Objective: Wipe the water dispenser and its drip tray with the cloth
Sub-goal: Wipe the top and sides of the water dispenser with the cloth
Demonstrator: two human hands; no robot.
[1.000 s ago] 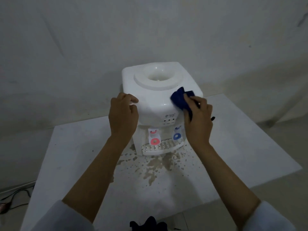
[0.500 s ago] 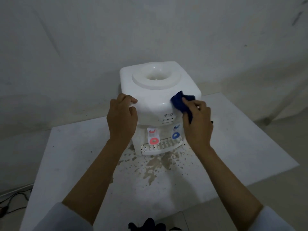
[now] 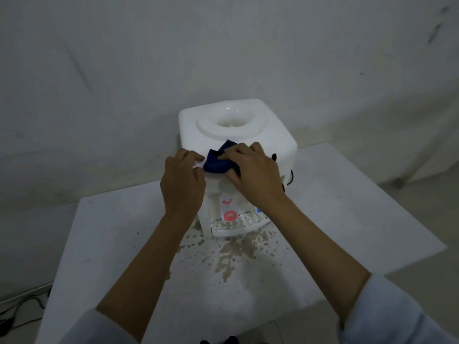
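A white tabletop water dispenser [image 3: 278, 137] stands at the back of a white table [image 3: 347, 207], its round bottle socket open on top. My right hand [image 3: 253, 170] presses a dark blue cloth [image 3: 218, 161] against the front upper edge of the dispenser, fingers curled over the cloth. My left hand [image 3: 182, 182] grips the dispenser's front left corner, just left of the cloth. Below the hands are the red tap [image 3: 229, 214] and the slotted white drip tray [image 3: 238, 225]. My right wrist mostly hides the blue tap.
Brownish water stains [image 3: 228, 256] spatter the table in front of the drip tray. A black cord [image 3: 291, 178] hangs at the dispenser's right side. A wall rises close behind. Cables [image 3: 22, 304] lie on the floor at the lower left.
My right hand has swept the cloth leftward along the dispenser's front upper edge, from the right corner to the middle. My left hand has kept its hold on the left corner.
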